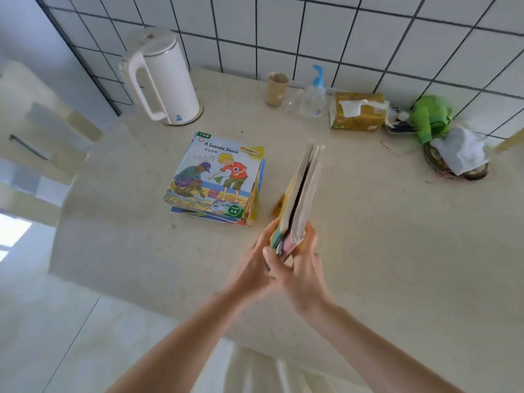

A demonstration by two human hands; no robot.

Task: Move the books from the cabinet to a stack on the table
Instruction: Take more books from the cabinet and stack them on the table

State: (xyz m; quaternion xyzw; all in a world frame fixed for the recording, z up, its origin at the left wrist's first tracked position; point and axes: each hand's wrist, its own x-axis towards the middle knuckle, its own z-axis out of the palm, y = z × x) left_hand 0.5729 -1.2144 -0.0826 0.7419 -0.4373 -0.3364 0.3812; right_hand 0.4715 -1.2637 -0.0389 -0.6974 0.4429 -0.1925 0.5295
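Books in a thin bundle, count unclear, stand on edge above the table, gripped by left hand and right hand; one stack lies just left.

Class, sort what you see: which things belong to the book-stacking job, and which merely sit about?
Job: stack of picture books; bundle of thin books held by left hand and right hand.
Idle: white kettle; beige cup; yellow tissue pack.
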